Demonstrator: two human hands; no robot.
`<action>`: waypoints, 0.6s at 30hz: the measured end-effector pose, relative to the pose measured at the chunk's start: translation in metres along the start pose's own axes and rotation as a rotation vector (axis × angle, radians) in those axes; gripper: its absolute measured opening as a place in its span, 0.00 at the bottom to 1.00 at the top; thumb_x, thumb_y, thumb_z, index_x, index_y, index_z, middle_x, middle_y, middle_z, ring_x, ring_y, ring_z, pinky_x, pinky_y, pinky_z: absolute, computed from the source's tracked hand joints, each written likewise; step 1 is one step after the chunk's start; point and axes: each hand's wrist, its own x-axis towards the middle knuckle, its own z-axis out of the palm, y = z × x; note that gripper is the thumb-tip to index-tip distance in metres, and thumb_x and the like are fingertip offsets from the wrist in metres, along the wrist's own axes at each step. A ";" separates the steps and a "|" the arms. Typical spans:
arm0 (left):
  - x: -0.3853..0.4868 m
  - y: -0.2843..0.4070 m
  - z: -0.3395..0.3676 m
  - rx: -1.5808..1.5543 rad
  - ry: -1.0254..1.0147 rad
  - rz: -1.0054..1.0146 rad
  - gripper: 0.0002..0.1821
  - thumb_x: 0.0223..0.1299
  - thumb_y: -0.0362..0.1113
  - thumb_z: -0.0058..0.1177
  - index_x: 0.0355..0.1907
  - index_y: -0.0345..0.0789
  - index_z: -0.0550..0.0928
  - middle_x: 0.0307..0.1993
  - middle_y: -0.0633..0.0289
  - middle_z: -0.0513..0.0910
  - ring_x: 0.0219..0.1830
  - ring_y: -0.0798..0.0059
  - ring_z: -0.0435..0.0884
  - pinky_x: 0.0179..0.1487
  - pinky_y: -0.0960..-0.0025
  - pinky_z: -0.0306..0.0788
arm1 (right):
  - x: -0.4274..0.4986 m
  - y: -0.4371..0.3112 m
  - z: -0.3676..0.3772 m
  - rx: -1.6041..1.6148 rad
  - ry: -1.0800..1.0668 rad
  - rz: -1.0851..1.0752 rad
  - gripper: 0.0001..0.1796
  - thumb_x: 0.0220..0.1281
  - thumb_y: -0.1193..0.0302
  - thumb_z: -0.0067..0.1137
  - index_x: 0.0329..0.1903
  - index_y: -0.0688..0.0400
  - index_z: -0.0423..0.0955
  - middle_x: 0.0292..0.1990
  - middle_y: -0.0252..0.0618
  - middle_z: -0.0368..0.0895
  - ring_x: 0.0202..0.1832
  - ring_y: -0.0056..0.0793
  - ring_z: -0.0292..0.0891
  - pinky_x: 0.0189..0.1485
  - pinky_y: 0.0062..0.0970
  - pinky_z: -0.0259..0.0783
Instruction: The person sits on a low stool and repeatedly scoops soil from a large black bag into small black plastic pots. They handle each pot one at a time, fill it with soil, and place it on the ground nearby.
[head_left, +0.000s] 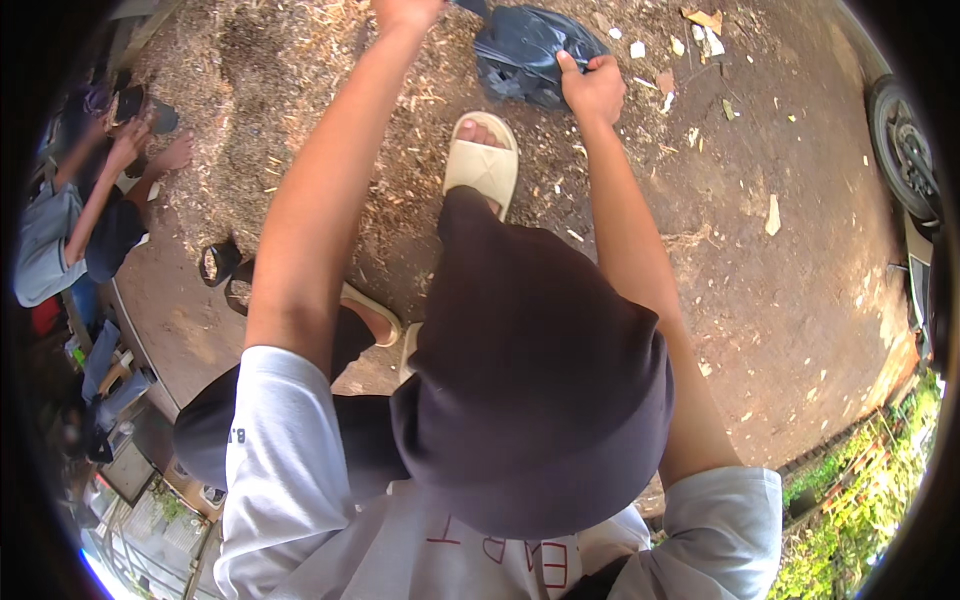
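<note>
A dark plastic bag (525, 52) lies crumpled on the dirt ground, just beyond my sandalled foot. My right hand (594, 86) is closed on the near right side of this bag, thumb on top. Stretched forward to the top edge of the picture, my left hand (409, 11) is cut off there, so its fingers and anything in them are hidden. Wood shavings (322, 45) cover the ground under and around my left forearm. The cream sandal (482, 161) on my foot stands between my two forearms, close to the bag.
At the left sits another person (56, 232) with hands near a dark object. Small black rings or cups (219, 262) lie on the ground nearby. A motorcycle wheel (904, 146) stands at the far right. Pale chips (772, 215) are scattered over the dirt; green plants (862, 502) grow at lower right.
</note>
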 end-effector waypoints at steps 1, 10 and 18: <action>0.015 -0.005 -0.019 -0.094 -0.012 -0.098 0.15 0.71 0.38 0.56 0.30 0.30 0.85 0.23 0.55 0.85 0.28 0.68 0.85 0.37 0.59 0.76 | 0.000 -0.001 -0.002 -0.013 -0.018 0.005 0.33 0.54 0.46 0.75 0.52 0.56 0.76 0.52 0.45 0.84 0.56 0.48 0.81 0.58 0.47 0.75; 0.049 0.086 -0.246 -0.760 -0.421 -0.214 0.05 0.70 0.34 0.59 0.42 0.35 0.85 0.47 0.55 0.88 0.50 0.62 0.88 0.59 0.59 0.79 | -0.026 -0.077 -0.048 -0.015 0.106 -0.493 0.38 0.59 0.48 0.72 0.64 0.57 0.69 0.63 0.55 0.73 0.60 0.54 0.79 0.59 0.48 0.74; -0.038 0.167 -0.374 -0.917 -0.239 -0.118 0.09 0.71 0.21 0.53 0.50 0.32 0.76 0.48 0.54 0.85 0.49 0.68 0.87 0.58 0.62 0.82 | -0.163 -0.294 -0.117 0.951 -1.493 -0.658 0.23 0.68 0.62 0.69 0.58 0.64 0.77 0.50 0.43 0.87 0.51 0.35 0.86 0.54 0.36 0.81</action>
